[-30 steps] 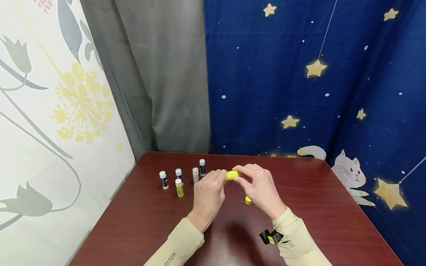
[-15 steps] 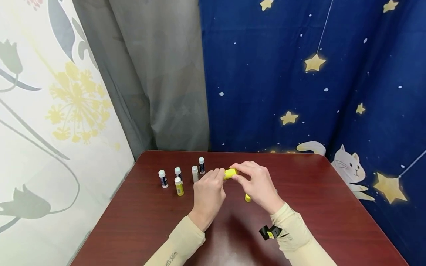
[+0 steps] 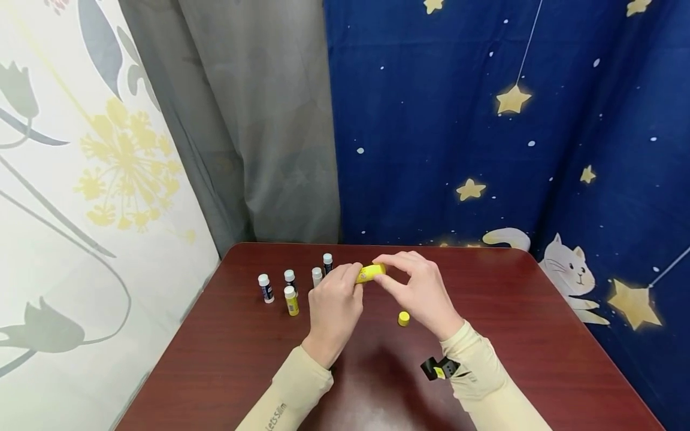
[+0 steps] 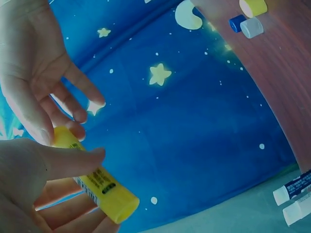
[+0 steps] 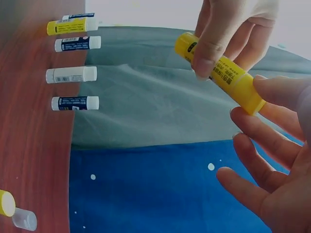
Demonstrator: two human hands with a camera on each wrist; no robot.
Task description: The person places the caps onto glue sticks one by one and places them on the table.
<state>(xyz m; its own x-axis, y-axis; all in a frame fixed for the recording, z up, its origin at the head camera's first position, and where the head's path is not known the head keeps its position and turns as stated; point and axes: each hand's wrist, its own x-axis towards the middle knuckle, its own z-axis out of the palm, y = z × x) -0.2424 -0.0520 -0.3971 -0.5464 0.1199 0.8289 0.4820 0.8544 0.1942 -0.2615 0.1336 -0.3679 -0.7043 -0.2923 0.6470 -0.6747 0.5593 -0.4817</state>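
- Head view: left hand (image 3: 336,305) grips a yellow tube (image 3: 369,273); in the left wrist view its thumb lies along the printed side, with the fingers behind.
- Right hand (image 3: 423,293) pinches the tube's other end between thumb and index finger, its remaining fingers spread loosely apart.
- The yellow tube is held up off the bench (image 3: 237,371), bridging the two hands, its long side running from one to the other.
- Both arms wear pale sleeves (image 3: 487,383); a small black device (image 3: 439,368) sits at the right wrist.
- On the bench, near the right hand, stands a yellow cap (image 3: 403,318). The left wrist view shows a blue cap (image 4: 237,23) and a clear cap (image 4: 252,27) just beside it; whether these touch, I cannot tell.
- Left of the left hand, white-capped tubes stand upright: a yellow-bodied one (image 3: 291,303) in front, two navy ones (image 3: 266,291) near it, a white one (image 3: 317,275) and another navy one (image 3: 327,263) partly behind the hand.
- Beyond the bench hang a grey curtain (image 3: 280,120) and a blue star-patterned curtain (image 3: 420,120).
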